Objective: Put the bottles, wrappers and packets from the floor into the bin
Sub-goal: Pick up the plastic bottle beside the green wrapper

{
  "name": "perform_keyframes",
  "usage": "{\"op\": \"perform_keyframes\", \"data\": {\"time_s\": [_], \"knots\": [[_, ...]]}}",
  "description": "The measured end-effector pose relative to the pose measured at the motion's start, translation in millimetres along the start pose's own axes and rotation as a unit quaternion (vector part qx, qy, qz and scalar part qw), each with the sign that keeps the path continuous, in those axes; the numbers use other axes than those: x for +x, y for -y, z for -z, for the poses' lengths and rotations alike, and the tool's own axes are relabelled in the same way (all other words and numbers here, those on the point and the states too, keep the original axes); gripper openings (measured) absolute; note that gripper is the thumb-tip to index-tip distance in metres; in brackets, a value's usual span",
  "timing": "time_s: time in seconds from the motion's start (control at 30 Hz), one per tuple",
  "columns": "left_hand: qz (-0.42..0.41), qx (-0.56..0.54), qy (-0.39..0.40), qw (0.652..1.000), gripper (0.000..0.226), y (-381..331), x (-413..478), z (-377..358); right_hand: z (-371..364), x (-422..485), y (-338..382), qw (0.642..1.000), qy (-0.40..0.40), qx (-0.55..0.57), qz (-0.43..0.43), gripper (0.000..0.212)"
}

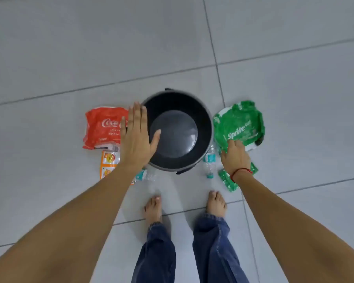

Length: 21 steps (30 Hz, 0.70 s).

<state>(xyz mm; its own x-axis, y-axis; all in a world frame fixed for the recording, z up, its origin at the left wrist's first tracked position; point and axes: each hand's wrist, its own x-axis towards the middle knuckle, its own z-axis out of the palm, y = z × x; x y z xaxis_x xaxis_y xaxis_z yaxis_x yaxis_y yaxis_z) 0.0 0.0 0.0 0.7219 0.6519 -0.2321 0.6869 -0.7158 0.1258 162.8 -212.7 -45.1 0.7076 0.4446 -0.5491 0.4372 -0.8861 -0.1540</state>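
Note:
An empty black bin [204, 119] stands on the grey tiled floor in front of my feet. My left hand [136, 135] hovers flat and open over the bin's left rim, fingers apart. Left of it lies a red Coca-Cola wrapper [103, 127], with orange packets [108, 163] below and a clear bottle [145, 176] partly under my forearm. Right of the bin, my right hand [234, 158] pinches the near edge of a green Sprite wrapper [240, 124]. A second clear bottle [209, 162] lies beside the bin. Small green packets [226, 178] sit partly under my right wrist.
My bare feet [153, 209] and jeans stand just behind the bin. Grey floor tiles [90, 48] stretch away on all sides beyond the bin and the litter.

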Motion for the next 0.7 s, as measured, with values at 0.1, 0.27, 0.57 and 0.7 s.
{"op": "perform_keyframes", "data": {"time_s": [0.1,0.27,0.57,0.7], "knots": [[0.023,-0.010,-0.004,1.000,0.079,11,16,-34,-54,12,-9,0.996,0.070,0.009,-0.063,0.031],[0.004,-0.049,-0.029,0.998,0.078,20,18,-69,-118,27,-6,0.981,0.100,0.082,-0.146,0.047],[0.015,-0.012,-0.025,1.000,0.079,20,22,-74,-134,4,-9,0.971,0.061,0.157,-0.169,0.050],[0.023,-0.012,-0.009,1.000,0.078,18,21,-68,-81,-49,-14,0.953,-0.117,0.232,-0.155,0.051]]}}
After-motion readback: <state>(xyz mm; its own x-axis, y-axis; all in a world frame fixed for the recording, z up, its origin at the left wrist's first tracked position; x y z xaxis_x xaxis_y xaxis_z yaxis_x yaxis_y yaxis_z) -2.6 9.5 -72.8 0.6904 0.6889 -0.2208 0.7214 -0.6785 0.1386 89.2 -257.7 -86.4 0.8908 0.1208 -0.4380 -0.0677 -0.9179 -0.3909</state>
